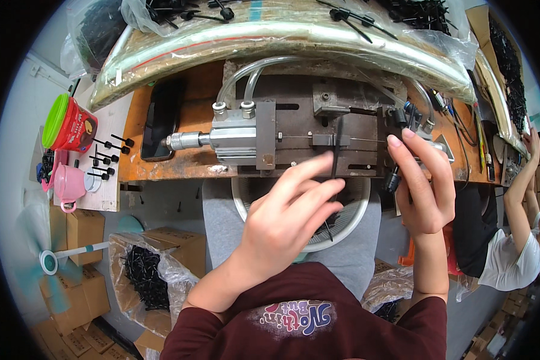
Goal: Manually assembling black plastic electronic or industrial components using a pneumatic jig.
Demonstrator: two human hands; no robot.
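My left hand (285,201) is in front of the metal fixture, its fingers partly curled around a thin black rod (337,150). The rod stands nearly upright in the picture, its upper end over the small clamp block (324,140); my fingers hide part of its length. My right hand (425,186) pinches a black plastic stem with a knobbed end (392,181) at the fixture's right side. Below my hands, a white-rimmed basket (241,204) rests between my legs. A thin metal pin (297,138) runs from the silver air cylinder (234,137) toward the clamp block.
A phone (160,120) lies left of the cylinder. Several black stems (105,159), a red tub (81,125) and a pink cup (69,183) stand on the left side table. Clear hoses (246,72) arch behind. A fan (49,262) stands lower left; another person (513,252) works at right.
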